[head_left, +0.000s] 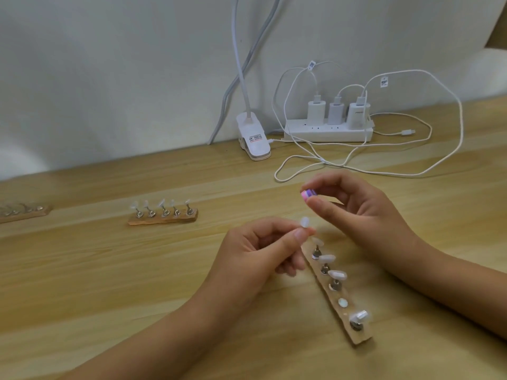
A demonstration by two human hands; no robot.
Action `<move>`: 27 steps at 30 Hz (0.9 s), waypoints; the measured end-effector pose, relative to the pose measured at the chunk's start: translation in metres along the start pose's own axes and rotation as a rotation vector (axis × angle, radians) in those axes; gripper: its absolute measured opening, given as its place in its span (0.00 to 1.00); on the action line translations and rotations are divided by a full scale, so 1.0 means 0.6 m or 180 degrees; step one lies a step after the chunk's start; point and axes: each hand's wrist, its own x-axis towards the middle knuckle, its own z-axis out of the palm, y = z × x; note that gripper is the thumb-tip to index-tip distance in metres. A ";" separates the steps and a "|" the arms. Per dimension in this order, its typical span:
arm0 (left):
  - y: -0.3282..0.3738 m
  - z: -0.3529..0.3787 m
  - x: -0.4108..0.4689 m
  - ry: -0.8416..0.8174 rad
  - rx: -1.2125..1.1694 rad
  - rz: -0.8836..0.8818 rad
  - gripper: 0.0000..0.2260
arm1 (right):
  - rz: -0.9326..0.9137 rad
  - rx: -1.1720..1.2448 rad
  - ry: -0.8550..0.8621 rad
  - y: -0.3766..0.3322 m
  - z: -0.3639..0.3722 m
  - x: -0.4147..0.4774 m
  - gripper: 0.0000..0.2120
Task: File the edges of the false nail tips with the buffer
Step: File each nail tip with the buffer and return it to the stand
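My left hand pinches a small translucent false nail tip between thumb and forefinger, lifted above the table. My right hand pinches a small pink and purple buffer block just above and slightly right of that tip; the two are apart. Below my hands lies a wooden strip holder running toward the near right. It carries several nail tips on metal stands, and one magnet spot on it has no stand.
A second wooden holder with several tips stands at mid-left, and another lies at the far left edge. At the back are a white clip lamp base, a power strip with chargers and loose white cables.
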 end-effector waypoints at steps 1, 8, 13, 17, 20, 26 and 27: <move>0.002 0.001 -0.003 -0.0044 0.0104 0.0031 0.07 | 0.0056 0.0067 0.0072 -0.001 -0.002 0.001 0.11; -0.002 0.011 -0.015 -0.1025 0.0990 0.0106 0.05 | 0.0288 0.0147 0.0091 -0.001 -0.004 0.004 0.10; -0.017 0.018 -0.010 -0.1130 0.1888 0.0225 0.07 | 0.0375 0.0149 -0.0023 0.002 0.000 0.003 0.10; -0.014 0.025 -0.012 -0.1206 0.2312 0.0422 0.12 | 0.0423 0.0096 -0.0056 0.002 0.000 0.003 0.11; -0.013 0.024 -0.014 -0.1216 0.2357 0.0566 0.12 | 0.0438 0.0078 -0.0066 0.002 -0.001 0.003 0.11; -0.011 0.009 -0.028 -0.0837 0.3006 0.1319 0.11 | 0.0431 0.0024 -0.0100 0.005 -0.004 0.002 0.10; -0.008 0.007 -0.028 -0.0751 0.3080 0.1395 0.09 | 0.0427 0.0014 -0.0121 0.005 -0.005 0.002 0.10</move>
